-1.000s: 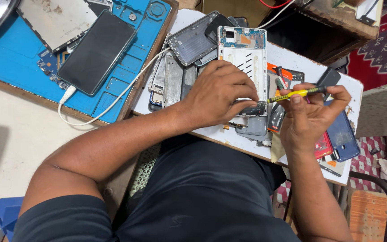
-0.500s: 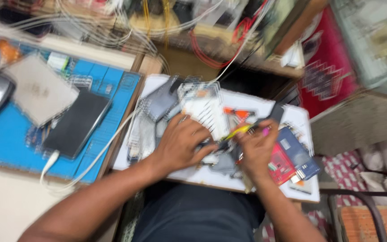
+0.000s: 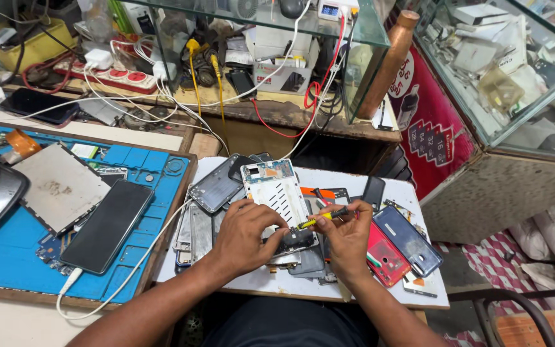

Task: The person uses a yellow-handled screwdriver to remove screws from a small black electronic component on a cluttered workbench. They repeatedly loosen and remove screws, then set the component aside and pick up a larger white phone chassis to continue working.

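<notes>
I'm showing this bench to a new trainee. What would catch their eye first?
At centre, the left hand steadies an opened white phone frame while the right hand works a yellow-handled screwdriver at it. To the left, a black phone lies on a blue repair mat.

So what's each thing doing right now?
Left hand: pressing down on the opened phone.
Right hand: gripping the yellow screwdriver.
Opened phone: back off, insides showing.
Black phone: screen dark, white cable plugged in.
Red phone cover: lying loose.
</notes>
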